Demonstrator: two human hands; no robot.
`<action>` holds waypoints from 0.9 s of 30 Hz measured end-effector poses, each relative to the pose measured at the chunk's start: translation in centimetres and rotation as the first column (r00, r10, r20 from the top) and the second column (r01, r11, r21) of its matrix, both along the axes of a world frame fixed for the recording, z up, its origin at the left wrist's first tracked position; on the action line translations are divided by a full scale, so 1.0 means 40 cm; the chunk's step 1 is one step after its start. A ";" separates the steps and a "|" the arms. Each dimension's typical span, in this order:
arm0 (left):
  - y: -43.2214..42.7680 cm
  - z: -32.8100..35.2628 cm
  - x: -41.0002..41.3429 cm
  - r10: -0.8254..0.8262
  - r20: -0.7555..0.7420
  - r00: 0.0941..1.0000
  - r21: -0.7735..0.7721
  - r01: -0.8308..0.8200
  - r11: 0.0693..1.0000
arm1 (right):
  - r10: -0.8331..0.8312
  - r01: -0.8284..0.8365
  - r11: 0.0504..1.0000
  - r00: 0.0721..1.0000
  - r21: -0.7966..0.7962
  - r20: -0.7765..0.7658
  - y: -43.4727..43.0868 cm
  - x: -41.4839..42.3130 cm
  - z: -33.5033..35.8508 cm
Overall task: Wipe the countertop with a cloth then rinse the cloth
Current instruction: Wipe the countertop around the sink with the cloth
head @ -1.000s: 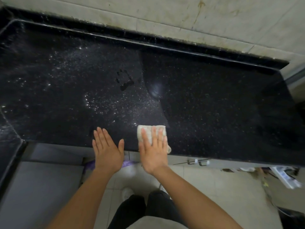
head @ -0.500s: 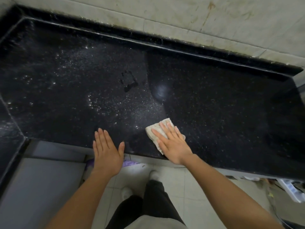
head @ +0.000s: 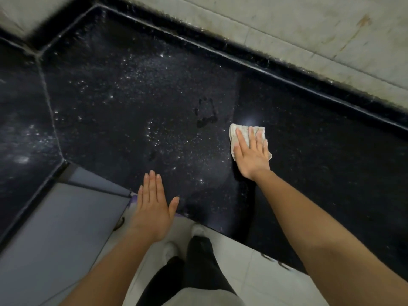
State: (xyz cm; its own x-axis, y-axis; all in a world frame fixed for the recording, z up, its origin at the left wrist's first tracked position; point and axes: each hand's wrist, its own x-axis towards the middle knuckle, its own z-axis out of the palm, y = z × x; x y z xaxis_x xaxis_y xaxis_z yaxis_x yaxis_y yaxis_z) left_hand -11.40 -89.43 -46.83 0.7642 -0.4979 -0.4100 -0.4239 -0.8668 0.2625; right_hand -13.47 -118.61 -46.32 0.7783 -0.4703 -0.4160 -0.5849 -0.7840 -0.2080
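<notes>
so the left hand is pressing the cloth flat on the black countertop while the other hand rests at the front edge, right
Not quite: it is the right hand that presses the cloth flat on the black countertop, as the head view shows. The left hand is the one resting open at the front edge, with nothing under it.

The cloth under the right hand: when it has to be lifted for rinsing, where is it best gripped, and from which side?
Probably at the far edge of the cloth, coming from above. The right hand lies flat over most of it, palm down, so only the far edge and left side show. The cloth lies flat on the countertop, so curling the fingers to bunch it should give a grip.
</notes>
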 end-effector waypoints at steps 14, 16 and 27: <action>0.000 0.001 -0.001 0.016 0.003 1.000 0.016 -0.016 1.000 | 0.691 -0.700 0.712 0.713 0.052 0.119 0.145 -0.216 0.006; -0.005 0.006 -0.001 0.017 0.012 1.000 0.004 -0.017 1.000 | 0.675 -0.683 0.730 0.728 0.034 0.123 0.096 -0.154 0.007; -0.010 0.011 -0.003 0.048 0.000 0.999 0.066 -0.048 0.997 | 0.130 -0.130 0.991 0.991 0.013 -0.023 -0.116 0.195 0.012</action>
State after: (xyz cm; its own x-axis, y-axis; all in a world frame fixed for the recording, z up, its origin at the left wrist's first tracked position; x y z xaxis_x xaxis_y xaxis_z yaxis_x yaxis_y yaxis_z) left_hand -11.52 -89.83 -46.40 0.7861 -0.4321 -0.4419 -0.3810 -0.9018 0.2041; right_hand -5.68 -123.26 -45.85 0.8224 -0.3608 -0.4399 -0.4830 -0.8514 -0.2047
